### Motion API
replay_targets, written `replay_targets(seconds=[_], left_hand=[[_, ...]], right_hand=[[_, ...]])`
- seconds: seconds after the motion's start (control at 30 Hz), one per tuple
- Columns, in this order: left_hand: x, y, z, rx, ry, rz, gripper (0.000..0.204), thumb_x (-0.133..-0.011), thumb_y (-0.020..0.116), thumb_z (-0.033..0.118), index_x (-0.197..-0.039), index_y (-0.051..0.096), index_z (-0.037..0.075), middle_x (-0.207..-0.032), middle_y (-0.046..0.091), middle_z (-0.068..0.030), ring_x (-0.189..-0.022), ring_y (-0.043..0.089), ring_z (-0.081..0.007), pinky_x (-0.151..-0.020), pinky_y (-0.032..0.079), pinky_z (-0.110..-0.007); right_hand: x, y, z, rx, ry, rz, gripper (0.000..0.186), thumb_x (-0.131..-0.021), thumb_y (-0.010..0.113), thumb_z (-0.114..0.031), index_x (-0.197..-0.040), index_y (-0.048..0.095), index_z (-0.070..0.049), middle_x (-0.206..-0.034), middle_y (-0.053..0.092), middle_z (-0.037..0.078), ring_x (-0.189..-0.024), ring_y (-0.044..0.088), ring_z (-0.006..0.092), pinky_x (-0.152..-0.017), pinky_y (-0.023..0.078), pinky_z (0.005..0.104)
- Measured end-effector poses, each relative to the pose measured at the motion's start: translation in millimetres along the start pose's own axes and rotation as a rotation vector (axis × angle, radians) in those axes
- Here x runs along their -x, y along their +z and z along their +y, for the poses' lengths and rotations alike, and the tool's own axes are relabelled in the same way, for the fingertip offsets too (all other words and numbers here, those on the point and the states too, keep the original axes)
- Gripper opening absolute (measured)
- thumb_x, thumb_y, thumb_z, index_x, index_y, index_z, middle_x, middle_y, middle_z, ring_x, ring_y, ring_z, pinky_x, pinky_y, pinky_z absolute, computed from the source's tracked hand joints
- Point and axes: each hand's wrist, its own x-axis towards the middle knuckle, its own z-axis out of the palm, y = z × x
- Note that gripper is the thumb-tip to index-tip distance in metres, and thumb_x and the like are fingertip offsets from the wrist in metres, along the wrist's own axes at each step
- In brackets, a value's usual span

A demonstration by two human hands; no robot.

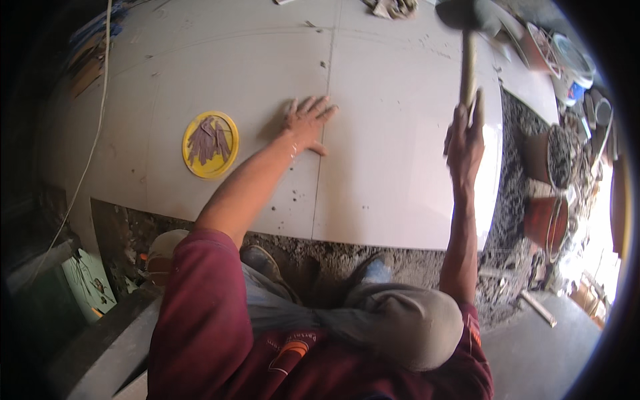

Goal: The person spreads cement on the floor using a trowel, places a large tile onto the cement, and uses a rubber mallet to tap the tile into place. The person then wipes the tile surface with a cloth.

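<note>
Large pale floor tiles (407,193) lie in front of me, with a thin joint running away between two of them. My left hand (309,125) rests on the tiles beside that joint, fingers spread and nothing in it. In my right hand (465,137) is a mallet (469,63), gripped by its light wooden handle and raised above the right tile. Its dark head points away from me at the top edge. Left of my left hand, a round yellow lid (229,161) holds several brownish flat strips (208,141).
Rough mortar (510,187) borders the tiles at right and near my feet. Reddish buckets (545,217) and a white bucket (572,60) stand along the right. A pale cable (100,127) runs down the left side. A crumpled cloth (393,7) lies at the far edge.
</note>
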Motion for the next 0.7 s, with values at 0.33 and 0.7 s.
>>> replay_targets(seconds=[0.33, 0.7], left_hand=[[-3.1, 4.8, -1.6, -0.095, -0.011, 0.058, 0.124, -0.069, 0.073, 0.077, -0.163, 0.006, 0.033, -0.171, 0.004, 0.0008, -0.157, 0.012, -0.0249, -0.126, 0.015, -0.056], [39.7, 50.9, 18.5, -0.138, 0.054, 0.128, 0.125, -0.067, 0.072, 0.079, -0.164, 0.008, 0.032, -0.172, 0.005, -0.0010, -0.156, 0.012, -0.0328, -0.125, 0.017, -0.058]], right_hand=[[106.6, 1.9, 24.1, 0.106, -0.093, -0.050, 0.064, -0.107, 0.047, -0.018, -0.163, 0.015, -0.012, -0.119, 0.059, 0.029, -0.092, 0.067, 0.0308, -0.076, 0.056, 0.0414], [156.0, -62.9, -5.1, -0.168, -0.033, -0.020, 0.067, -0.109, 0.046, -0.032, -0.158, 0.015, 0.003, -0.063, 0.051, 0.001, -0.050, 0.046, 0.0073, -0.043, 0.037, 0.0227]])
